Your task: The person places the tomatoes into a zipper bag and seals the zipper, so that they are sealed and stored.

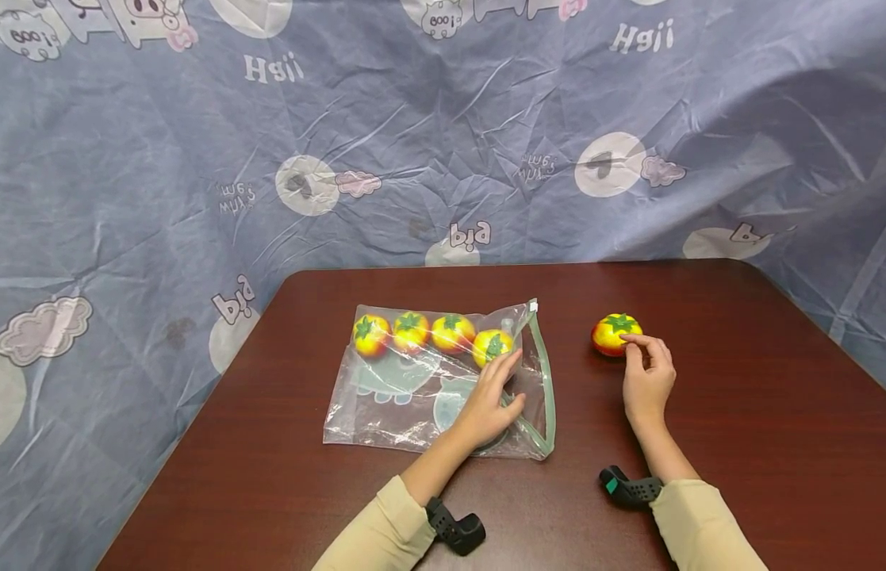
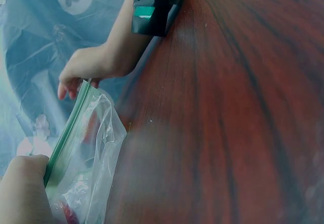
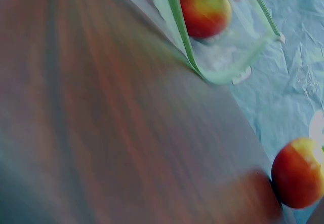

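Observation:
A clear plastic zip bag (image 1: 396,416) with a green zip edge (image 1: 548,381) lies on the table, its mouth facing right and gaping. Several red-and-yellow fruits with green leafy tops sit in a row inside; the rightmost fruit (image 1: 491,346) is by the mouth. My left hand (image 1: 485,404) holds the bag's upper layer at the mouth, its fingertips beside that fruit. In the left wrist view the thumb (image 2: 28,183) meets the zip edge. Right of the bag is a loose fruit (image 1: 615,333). My right hand (image 1: 650,381) reaches its near side, fingers loosely bent; firm contact is unclear.
The dark red-brown table (image 1: 271,492) meets a wrinkled blue-grey printed cloth (image 1: 428,143) at its far edge. Black wrist bands (image 1: 457,531) are on both forearms. A white slider (image 1: 532,306) sits at the bag's far corner.

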The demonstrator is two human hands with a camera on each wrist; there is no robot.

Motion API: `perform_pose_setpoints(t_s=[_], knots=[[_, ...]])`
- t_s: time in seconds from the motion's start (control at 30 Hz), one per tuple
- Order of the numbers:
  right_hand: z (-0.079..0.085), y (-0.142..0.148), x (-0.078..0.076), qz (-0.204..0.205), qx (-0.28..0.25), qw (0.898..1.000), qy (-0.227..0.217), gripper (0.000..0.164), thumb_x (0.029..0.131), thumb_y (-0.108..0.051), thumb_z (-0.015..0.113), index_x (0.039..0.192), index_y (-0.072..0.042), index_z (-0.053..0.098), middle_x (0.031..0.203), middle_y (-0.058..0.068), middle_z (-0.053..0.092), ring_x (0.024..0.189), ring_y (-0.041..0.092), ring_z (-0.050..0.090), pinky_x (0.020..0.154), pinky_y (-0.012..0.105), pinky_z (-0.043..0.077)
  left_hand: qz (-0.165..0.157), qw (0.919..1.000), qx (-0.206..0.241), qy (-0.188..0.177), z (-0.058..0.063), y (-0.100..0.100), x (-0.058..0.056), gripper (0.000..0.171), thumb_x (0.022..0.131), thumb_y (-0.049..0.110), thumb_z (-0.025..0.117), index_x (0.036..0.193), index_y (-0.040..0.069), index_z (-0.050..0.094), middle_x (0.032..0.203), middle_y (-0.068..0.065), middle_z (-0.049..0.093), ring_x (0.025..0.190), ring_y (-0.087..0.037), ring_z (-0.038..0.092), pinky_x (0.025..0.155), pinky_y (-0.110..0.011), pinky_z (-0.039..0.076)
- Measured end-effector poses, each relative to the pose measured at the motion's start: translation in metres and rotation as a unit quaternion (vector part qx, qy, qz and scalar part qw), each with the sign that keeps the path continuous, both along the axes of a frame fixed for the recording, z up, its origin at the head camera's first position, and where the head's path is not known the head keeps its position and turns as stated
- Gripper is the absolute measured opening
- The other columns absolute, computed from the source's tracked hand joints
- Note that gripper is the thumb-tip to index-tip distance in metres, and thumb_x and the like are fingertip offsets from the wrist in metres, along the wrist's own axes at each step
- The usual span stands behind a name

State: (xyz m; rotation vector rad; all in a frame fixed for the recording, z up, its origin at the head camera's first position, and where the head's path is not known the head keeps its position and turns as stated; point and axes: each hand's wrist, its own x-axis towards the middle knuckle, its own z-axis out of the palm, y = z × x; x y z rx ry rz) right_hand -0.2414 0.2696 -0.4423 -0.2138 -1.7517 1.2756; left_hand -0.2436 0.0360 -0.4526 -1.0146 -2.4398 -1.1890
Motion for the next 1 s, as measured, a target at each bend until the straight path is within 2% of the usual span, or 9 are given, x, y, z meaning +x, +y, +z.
perform_pose_setpoints(t_s=[0.07,0.3,0.57,0.63,0.73,0.83,1.0], knots=[[-0.001,0.005,-0.003,-0.026,-0.004,1.0,0.006,0.018,0.083,0.0,0.05,0.089,0.002,0.067,0.074,-0.024,0.046,0.072,-0.006,0.036,0.065,0.012,0.028,0.001,1.0,-0.001,0.0,0.0,0.0,0.0,0.067,0.078,0.016,0.056,0.14,0.011,0.032,0.136,-0.01,0.041,0.126,-0.024,0.038,0.104,-0.039,0.035],[-0.002,0.016,-0.008,-0.08,-0.043,0.996,-0.004,0.021,0.081,-0.003,0.05,0.096,0.001,0.064,0.086,-0.028,0.04,0.086,-0.007,0.034,0.067,0.013,0.028,0.002,1.0,-0.004,0.001,0.0,0.0,0.0,0.067,0.078,0.016,0.055,0.14,0.01,0.032,0.137,-0.01,0.04,0.126,-0.024,0.039,0.104,-0.04,0.035],[-0.005,0.021,-0.011,-0.088,-0.06,0.993,-0.056,0.028,0.082,-0.009,0.053,0.109,-0.004,0.059,0.095,-0.029,0.033,0.093,-0.002,0.032,0.075,0.016,0.028,0.001,1.0,-0.004,-0.001,0.0,0.0,0.0,0.067,0.078,0.016,0.056,0.14,0.008,0.032,0.136,-0.011,0.041,0.126,-0.025,0.038,0.104,-0.04,0.035],[-0.006,0.022,-0.011,-0.083,-0.063,0.991,-0.079,0.031,0.084,-0.013,0.053,0.114,-0.008,0.057,0.102,-0.026,0.035,0.099,0.003,0.033,0.08,0.018,0.028,0.001,1.0,-0.003,-0.004,0.001,0.0,0.0,0.067,0.078,0.016,0.056,0.14,0.009,0.032,0.136,-0.011,0.04,0.126,-0.025,0.038,0.104,-0.04,0.034],[-0.005,0.022,-0.011,-0.06,-0.065,0.989,-0.121,0.039,0.086,-0.02,0.053,0.124,-0.013,0.051,0.12,-0.011,0.038,0.116,0.013,0.031,0.095,0.025,0.027,0.001,1.0,-0.003,-0.007,0.001,0.0,0.0,0.067,0.078,0.016,0.056,0.14,0.009,0.032,0.137,-0.01,0.04,0.127,-0.025,0.037,0.104,-0.04,0.034],[-0.005,0.023,-0.009,-0.026,-0.053,0.986,-0.157,0.049,0.087,-0.025,0.052,0.134,-0.015,0.042,0.138,0.004,0.028,0.129,0.021,0.023,0.107,0.036,0.022,0.001,1.0,-0.004,-0.004,0.001,0.0,0.0,0.067,0.078,0.016,0.056,0.14,0.008,0.032,0.136,-0.01,0.04,0.126,-0.024,0.038,0.104,-0.04,0.035],[-0.005,0.024,-0.008,0.021,-0.02,0.979,-0.202,0.063,0.088,-0.03,0.052,0.144,-0.019,0.026,0.148,0.006,0.014,0.137,0.026,0.014,0.113,0.043,0.017,0.002,1.0,-0.005,0.005,0.001,0.0,0.001,0.067,0.078,0.016,0.056,0.139,0.007,0.033,0.135,-0.01,0.041,0.124,-0.024,0.039,0.103,-0.039,0.035]])
